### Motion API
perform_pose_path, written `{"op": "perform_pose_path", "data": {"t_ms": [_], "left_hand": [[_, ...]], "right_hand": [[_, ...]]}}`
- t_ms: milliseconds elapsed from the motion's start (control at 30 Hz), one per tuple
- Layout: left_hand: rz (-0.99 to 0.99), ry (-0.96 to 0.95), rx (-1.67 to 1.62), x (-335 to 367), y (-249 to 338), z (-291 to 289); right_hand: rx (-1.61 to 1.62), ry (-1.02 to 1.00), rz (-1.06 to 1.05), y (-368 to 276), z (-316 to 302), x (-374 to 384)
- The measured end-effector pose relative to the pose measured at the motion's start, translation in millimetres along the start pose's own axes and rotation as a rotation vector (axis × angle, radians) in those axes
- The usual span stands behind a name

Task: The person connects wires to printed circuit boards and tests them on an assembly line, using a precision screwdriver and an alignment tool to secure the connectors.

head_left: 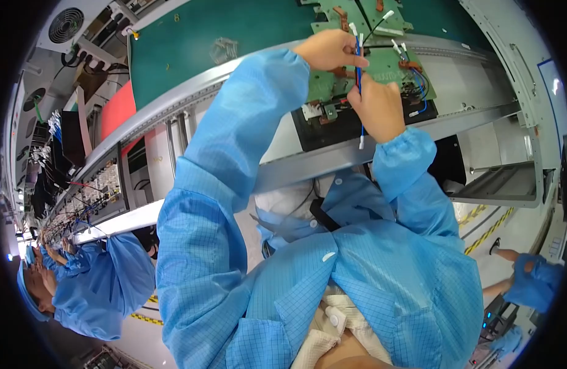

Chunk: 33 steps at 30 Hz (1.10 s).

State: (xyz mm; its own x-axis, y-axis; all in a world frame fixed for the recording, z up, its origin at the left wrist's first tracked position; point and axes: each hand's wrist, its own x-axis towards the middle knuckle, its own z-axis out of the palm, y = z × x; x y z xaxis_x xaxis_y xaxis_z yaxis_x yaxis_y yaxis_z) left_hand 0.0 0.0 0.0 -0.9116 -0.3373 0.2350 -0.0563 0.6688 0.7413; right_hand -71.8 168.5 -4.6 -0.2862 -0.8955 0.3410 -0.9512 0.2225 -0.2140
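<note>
My left hand (329, 50) pinches a few thin wires (358, 44), one of them blue, with white end connectors pointing up and away. Just below and to the right, my right hand (380, 109) is closed on the same wires, and a blue end with a white connector hangs under its fingers. Beneath both hands lies a green circuit board (323, 86), partly hidden by them. More blue and black wires (426, 92) with white connectors are attached at its right side. A black base plate (314, 135) supports the board's near edge.
Further green boards (335, 18) lie at the back. On the green mat (179, 61) are a small bag (224, 50) and little loose pieces. A metal rail (283, 175) runs along the near side. Another person in blue (93, 295) works at the left; someone else is at far right.
</note>
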Motion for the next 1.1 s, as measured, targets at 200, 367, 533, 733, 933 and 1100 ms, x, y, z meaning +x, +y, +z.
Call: {"op": "perform_pose_path", "data": {"t_ms": [200,367,533,733,933,1100], "left_hand": [[-0.167,-0.129,0.148,12,1,-18],[-0.312,-0.252,0.22,32,17,-49],[-0.361,-0.426,0.651,63,-7,-69],[-0.387,-0.44,0.872,56,-38,-74],[-0.586,-0.504,0.749,33,-19,-8],[-0.746,-0.511,0.713,32,-9,-8]], "right_hand": [[-0.066,-0.291,-0.059,-3,-20,32],[-0.356,-0.244,-0.151,-17,-27,50],[-0.484,-0.239,-0.375,-26,-23,85],[-0.594,-0.26,-0.305,-33,35,95],[-0.556,-0.295,-0.342,-7,23,37],[-0.474,-0.223,-0.355,5,18,36]]}}
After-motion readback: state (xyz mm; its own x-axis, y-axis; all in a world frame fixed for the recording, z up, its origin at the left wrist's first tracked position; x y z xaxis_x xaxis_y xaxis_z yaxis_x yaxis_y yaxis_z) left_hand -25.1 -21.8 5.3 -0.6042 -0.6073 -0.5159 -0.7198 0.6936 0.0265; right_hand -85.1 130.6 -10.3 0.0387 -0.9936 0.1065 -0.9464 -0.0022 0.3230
